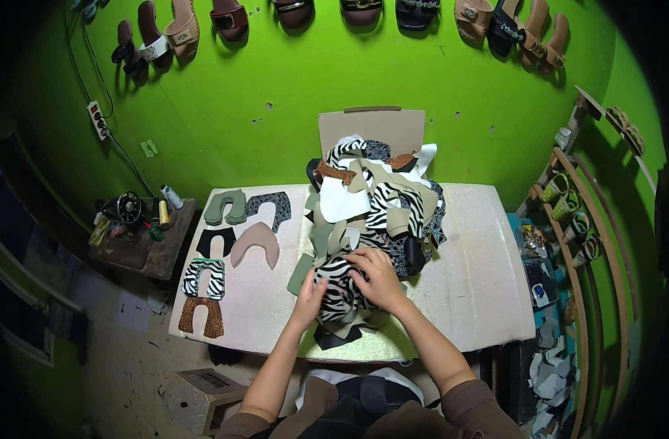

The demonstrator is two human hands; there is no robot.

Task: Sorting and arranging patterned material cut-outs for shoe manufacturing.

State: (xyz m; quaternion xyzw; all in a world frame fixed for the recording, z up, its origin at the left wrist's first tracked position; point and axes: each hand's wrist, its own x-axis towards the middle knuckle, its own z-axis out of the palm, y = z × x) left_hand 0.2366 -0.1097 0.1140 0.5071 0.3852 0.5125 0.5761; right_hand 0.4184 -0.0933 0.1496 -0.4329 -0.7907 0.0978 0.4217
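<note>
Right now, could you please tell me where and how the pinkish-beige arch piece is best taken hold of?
Probably by the right leg of the pinkish-beige arch piece, coming from the right with the left hand: the piece lies flat, pale tabletop shows on that side, and the black piece and grey patterned piece crowd its left and far sides.

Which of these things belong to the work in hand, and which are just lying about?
Likely in use:
zebra-print fabric at the left hand and right hand
heaped cut pieces
perhaps the arched pieces set out at left

Apparently just around:
wall-hung sandals
sewing machine
thread cone
</note>
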